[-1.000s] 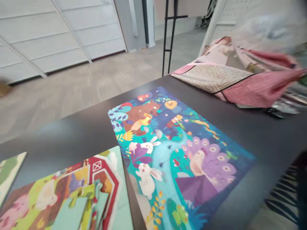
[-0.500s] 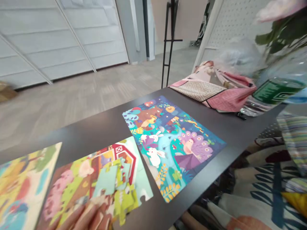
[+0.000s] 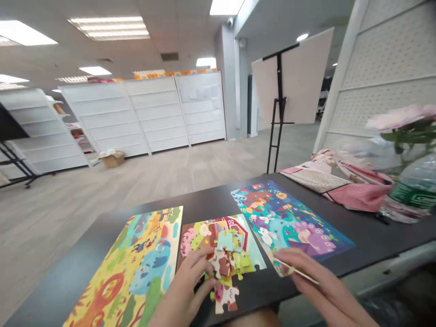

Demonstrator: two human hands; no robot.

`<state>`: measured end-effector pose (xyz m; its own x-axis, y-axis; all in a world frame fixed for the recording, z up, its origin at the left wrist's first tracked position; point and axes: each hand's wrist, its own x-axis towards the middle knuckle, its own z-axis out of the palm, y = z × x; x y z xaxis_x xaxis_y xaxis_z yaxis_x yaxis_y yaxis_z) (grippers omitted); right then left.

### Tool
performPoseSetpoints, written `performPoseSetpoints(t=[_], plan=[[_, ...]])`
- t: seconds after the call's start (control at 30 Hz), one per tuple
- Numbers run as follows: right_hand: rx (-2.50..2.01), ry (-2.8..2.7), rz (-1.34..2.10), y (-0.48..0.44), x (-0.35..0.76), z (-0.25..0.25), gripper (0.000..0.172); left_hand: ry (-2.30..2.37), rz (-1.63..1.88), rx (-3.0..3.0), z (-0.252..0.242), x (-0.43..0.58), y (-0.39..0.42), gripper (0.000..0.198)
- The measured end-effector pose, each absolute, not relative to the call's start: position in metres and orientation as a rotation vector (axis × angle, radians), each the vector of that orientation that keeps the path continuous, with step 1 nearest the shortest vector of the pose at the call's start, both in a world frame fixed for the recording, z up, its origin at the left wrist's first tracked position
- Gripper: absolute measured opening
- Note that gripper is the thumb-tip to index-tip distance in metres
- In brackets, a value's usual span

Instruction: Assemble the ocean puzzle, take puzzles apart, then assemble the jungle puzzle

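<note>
Two bare hands work at a dark, smooth tabletop (image 3: 374, 236), seen from the head camera. We see the left hand (image 3: 186, 290) curved over a loose heap of die-cut cardboard jigsaw pieces (image 3: 225, 263), its fingers slightly spread on top of them; we cannot tell whether it pinches any piece. The heap lies on the lower part of a farm-scene puzzle (image 3: 204, 234) with a red barn, and one piece (image 3: 225, 299) lies on the bare tabletop below it, close to the near table edge. The right hand (image 3: 316, 284), fingers pressed together, appears to pinch a thin pale stick (image 3: 296, 271), whose tip reaches the lower edge of a peacock-and-rabbit puzzle (image 3: 289, 218). A yellow jungle puzzle (image 3: 126, 268) lies to the left.

Risks, as we judge them: the knobbed, interlocking outlines may snag, so lifting one piece could drag its neighbours. A careless sweep of the left hand could push the outlying piece over the table edge. The stick's tip could catch the peacock puzzle's edge and shift it across the smooth surface. A clear plastic water bottle (image 3: 412, 190) with a green label stands at the far right, well apart from both hands, beside a pink patterned cloth bag (image 3: 337, 188).
</note>
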<state>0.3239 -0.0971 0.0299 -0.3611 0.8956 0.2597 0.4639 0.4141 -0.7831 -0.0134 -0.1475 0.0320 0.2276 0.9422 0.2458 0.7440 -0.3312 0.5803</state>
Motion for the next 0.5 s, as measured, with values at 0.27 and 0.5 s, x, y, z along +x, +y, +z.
performPoseSetpoints(t=[0.27,0.5], plan=[[-0.851,-2.711,0.338,-0.056,0.213,0.032,0.067,1.234,0.79,2.029,0.061,-0.03,-0.158,0.024],[-0.711,-2.742,0.023,-0.038,0.221,0.002,0.06,1.429,1.003,2.034,0.083,-0.02,-0.136,0.023]])
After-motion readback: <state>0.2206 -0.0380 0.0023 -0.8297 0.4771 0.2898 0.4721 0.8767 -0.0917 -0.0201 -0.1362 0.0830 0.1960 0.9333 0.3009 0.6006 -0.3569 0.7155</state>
